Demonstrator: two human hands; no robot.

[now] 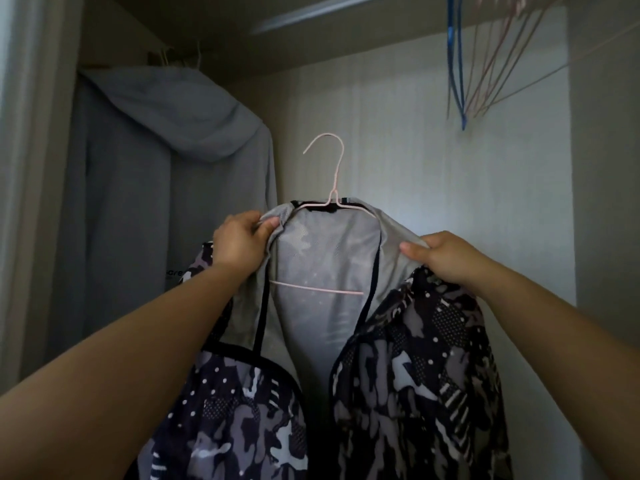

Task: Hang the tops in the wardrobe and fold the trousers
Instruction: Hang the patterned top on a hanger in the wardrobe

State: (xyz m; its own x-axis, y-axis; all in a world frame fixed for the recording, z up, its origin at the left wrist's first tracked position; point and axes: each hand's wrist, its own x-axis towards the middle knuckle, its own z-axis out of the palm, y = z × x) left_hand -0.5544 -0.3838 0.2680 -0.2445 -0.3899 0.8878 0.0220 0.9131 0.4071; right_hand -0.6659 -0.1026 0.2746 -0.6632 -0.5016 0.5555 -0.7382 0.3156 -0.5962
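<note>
A camouflage-patterned jacket [408, 368] with a grey mesh lining hangs open on a pink wire hanger [333, 188] that I hold up inside the wardrobe. My left hand [239, 242] grips the jacket's left shoulder over the hanger arm. My right hand [445, 256] pinches the right shoulder fabric. The hanger's hook points up and left, free in the air below the rail [311, 12].
A grey hooded top [166, 161] hangs at the left of the wardrobe. Several bare blue and pink hangers [464, 64] dangle from the rail at the upper right. The pale back wall [450, 188] lies between them.
</note>
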